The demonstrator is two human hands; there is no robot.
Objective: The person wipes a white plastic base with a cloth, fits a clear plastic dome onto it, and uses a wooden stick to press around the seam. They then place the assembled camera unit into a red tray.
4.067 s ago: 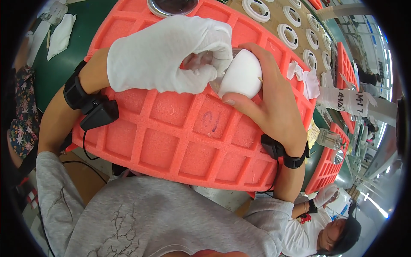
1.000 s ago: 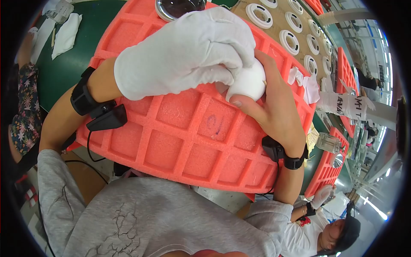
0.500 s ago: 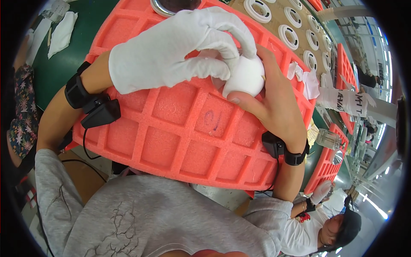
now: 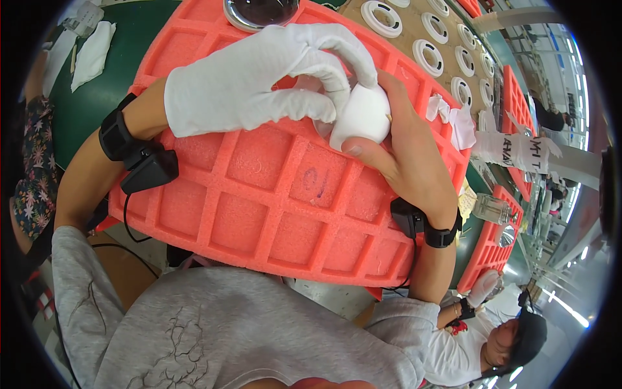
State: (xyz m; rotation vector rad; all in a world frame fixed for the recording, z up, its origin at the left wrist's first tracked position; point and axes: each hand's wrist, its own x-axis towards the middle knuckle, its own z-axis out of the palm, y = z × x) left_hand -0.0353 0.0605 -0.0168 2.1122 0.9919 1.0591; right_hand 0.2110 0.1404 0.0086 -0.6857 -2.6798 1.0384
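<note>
My right hand (image 4: 418, 155), bare, is wrapped round a smooth white rounded piece (image 4: 364, 118), thumb on its near side and fingers along the right. From the left comes my left hand (image 4: 253, 87) in a white glove, its fingers curled in a pinch at the piece's left side. A clear, see-through part (image 4: 321, 128) shows beneath the gloved fingertips; its kind is hard to make out. Both hands are above a pink foam tray (image 4: 259, 159) divided into square compartments. A dark glassy dome with a silver rim (image 4: 260, 11) sits at the tray's far edge.
Several white rings (image 4: 381, 19) lie on a brown board at the far right. Crumpled white paper (image 4: 461, 126) is beside the tray, near a wrapped post (image 4: 508, 150). A clear jar (image 4: 492, 209) and a co-worker (image 4: 499, 343) are to the right. White cloth (image 4: 94, 55) lies on the green table.
The view has shifted slightly. My gloved hand has come a little nearer to me, its fingertips moving left along the white piece. My right hand keeps its hold.
</note>
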